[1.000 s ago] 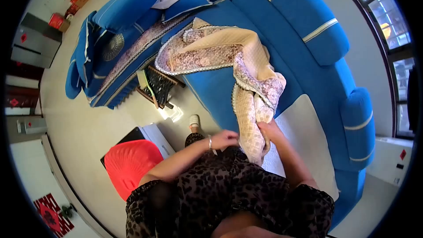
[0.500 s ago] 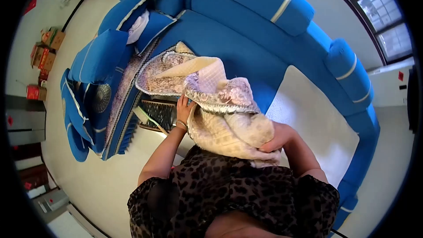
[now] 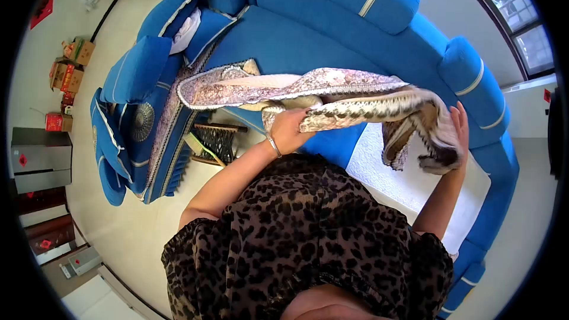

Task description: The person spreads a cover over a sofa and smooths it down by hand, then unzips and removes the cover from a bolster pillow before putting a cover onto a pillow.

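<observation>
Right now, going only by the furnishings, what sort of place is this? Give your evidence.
Probably a home's living room: there is a long blue sofa, a blue cushion on it and patterned cloth held over it.

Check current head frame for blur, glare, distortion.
Head view: fisheye bowing curves the blue sofa, corners black; head view: motion blur smears the floral throw near the right hand; head view: bright sheen on the white sofa pad.

hands (image 3: pixel 291 131) partly hidden by cloth (image 3: pixel 355 86) | cloth end motion-blurred | sofa (image 3: pixel 284 35) cropped above
</observation>
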`<control>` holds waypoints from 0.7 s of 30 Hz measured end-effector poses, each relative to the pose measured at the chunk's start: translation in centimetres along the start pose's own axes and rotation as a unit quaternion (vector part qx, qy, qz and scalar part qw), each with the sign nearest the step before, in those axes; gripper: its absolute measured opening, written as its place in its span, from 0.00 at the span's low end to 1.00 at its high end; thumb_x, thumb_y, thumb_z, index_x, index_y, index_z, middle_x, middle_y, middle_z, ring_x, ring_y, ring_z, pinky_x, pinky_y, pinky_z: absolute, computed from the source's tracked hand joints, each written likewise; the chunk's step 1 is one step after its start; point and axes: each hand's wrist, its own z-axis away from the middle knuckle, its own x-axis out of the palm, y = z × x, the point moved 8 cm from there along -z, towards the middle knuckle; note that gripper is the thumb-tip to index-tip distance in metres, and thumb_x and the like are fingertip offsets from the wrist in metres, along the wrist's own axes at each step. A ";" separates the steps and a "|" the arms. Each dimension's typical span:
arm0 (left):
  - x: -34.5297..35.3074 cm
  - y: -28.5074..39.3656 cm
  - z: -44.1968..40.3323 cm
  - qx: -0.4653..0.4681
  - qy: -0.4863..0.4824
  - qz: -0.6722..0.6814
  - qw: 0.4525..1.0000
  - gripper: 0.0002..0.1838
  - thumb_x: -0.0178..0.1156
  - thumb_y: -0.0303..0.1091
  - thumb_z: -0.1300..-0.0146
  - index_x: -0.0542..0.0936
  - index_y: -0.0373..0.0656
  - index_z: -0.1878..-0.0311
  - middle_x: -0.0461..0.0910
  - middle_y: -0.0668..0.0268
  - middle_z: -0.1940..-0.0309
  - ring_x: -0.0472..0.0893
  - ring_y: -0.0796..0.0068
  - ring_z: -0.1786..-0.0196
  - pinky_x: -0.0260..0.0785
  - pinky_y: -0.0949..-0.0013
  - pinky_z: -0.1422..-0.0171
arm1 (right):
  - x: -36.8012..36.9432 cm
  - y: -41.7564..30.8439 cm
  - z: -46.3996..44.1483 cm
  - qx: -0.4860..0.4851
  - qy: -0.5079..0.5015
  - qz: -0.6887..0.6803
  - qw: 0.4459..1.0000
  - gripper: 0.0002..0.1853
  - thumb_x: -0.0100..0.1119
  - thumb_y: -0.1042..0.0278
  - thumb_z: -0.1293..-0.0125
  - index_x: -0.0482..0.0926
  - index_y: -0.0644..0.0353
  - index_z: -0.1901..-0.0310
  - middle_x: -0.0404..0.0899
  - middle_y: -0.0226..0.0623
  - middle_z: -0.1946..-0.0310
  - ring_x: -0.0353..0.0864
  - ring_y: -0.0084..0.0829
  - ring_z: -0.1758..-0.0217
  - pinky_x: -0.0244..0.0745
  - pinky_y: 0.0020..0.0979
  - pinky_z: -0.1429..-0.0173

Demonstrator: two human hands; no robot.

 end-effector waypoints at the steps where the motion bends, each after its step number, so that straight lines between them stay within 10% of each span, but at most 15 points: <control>1: 1.1 0.0 -0.3 -0.042 -0.032 0.012 0.999 0.17 0.68 0.37 0.52 0.81 0.41 0.59 0.81 0.53 0.67 0.79 0.50 0.61 0.70 0.55 0.51 | 1.7 -1.4 1.3 -0.009 0.031 -0.039 0.999 0.22 0.52 0.62 0.31 0.70 0.62 0.39 0.72 0.43 0.40 0.70 0.35 0.37 0.62 0.36 0.32; 3: 2.6 1.0 -1.0 -0.011 -0.020 -0.020 1.000 0.16 0.68 0.41 0.50 0.80 0.41 0.63 0.80 0.53 0.73 0.79 0.50 0.68 0.70 0.55 0.63 | 11.5 -2.8 4.6 -0.057 -0.182 -0.042 0.981 0.44 0.68 0.57 0.44 0.56 0.60 0.29 0.55 0.44 0.29 0.57 0.39 0.27 0.49 0.38 0.25; 4: 3.5 1.4 -1.4 -0.011 -0.038 -0.040 0.998 0.15 0.68 0.42 0.50 0.80 0.42 0.64 0.80 0.54 0.74 0.79 0.50 0.69 0.70 0.55 0.64 | 13.4 -2.4 5.5 -0.150 -0.266 0.164 0.938 0.55 0.75 0.52 0.55 0.54 0.60 0.29 0.51 0.45 0.27 0.52 0.42 0.25 0.44 0.42 0.24; 6: 5.5 2.4 -2.1 -0.030 -0.147 -0.059 0.987 0.16 0.64 0.47 0.48 0.78 0.44 0.67 0.79 0.54 0.76 0.79 0.51 0.69 0.69 0.52 0.62 | 18.8 -1.7 7.1 -0.221 -0.194 0.467 0.834 0.63 0.78 0.54 0.64 0.49 0.59 0.28 0.53 0.46 0.29 0.48 0.46 0.24 0.39 0.45 0.22; 15: 5.1 3.2 -2.2 0.012 -0.082 -0.061 0.995 0.15 0.68 0.44 0.51 0.79 0.50 0.62 0.79 0.59 0.79 0.80 0.55 0.73 0.70 0.56 0.68 | 17.7 15.1 0.9 -0.064 -0.171 0.338 0.923 0.19 0.55 0.75 0.42 0.75 0.67 0.47 0.80 0.47 0.59 0.80 0.42 0.55 0.72 0.35 0.46; 18: 4.1 0.4 -1.3 -0.038 -0.066 -0.052 0.996 0.15 0.69 0.47 0.51 0.79 0.51 0.65 0.79 0.62 0.79 0.81 0.60 0.75 0.72 0.62 0.68 | 15.7 13.7 -0.7 -0.143 -0.045 0.171 0.974 0.13 0.49 0.75 0.37 0.76 0.68 0.52 0.81 0.43 0.59 0.80 0.36 0.54 0.72 0.35 0.47; 21: 2.3 -3.7 0.1 -0.112 -0.053 -0.072 0.990 0.13 0.69 0.47 0.51 0.81 0.52 0.66 0.82 0.62 0.75 0.82 0.61 0.71 0.73 0.61 0.66 | 17.8 5.4 0.3 -0.117 -0.138 0.052 0.982 0.12 0.45 0.80 0.38 0.75 0.70 0.55 0.79 0.37 0.60 0.76 0.25 0.53 0.70 0.26 0.49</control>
